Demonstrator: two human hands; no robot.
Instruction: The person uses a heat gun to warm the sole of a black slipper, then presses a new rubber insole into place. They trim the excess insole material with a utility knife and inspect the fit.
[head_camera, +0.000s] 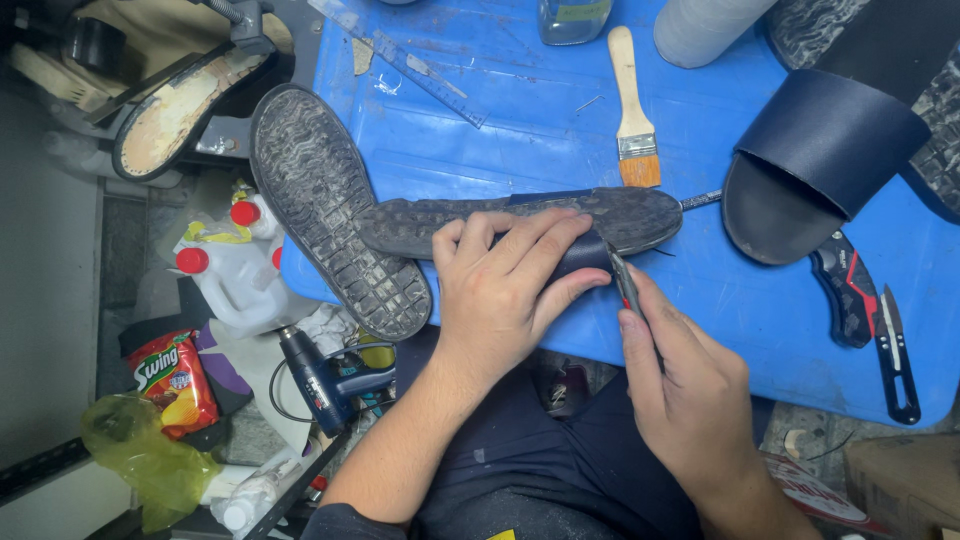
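Note:
A dark shoe lies on its side (560, 215) on the blue table (520, 130), its worn grey sole facing away from me. My left hand (505, 285) presses down on the shoe's dark upper near the front edge. My right hand (680, 385) grips a thin metal blade tool (625, 280), whose tip touches the shoe next to my left fingertips. A second shoe sole (330, 205), treaded side up, lies at the table's left corner, touching the first shoe's heel.
A wooden-handled brush (632, 110), a clear ruler (410, 60), a dark slide sandal (815, 165) and a folding knife (865, 310) sit on the table. Left of it on the floor are a white jug with red caps (235, 270), a heat gun (320, 380) and a snack bag (180, 380).

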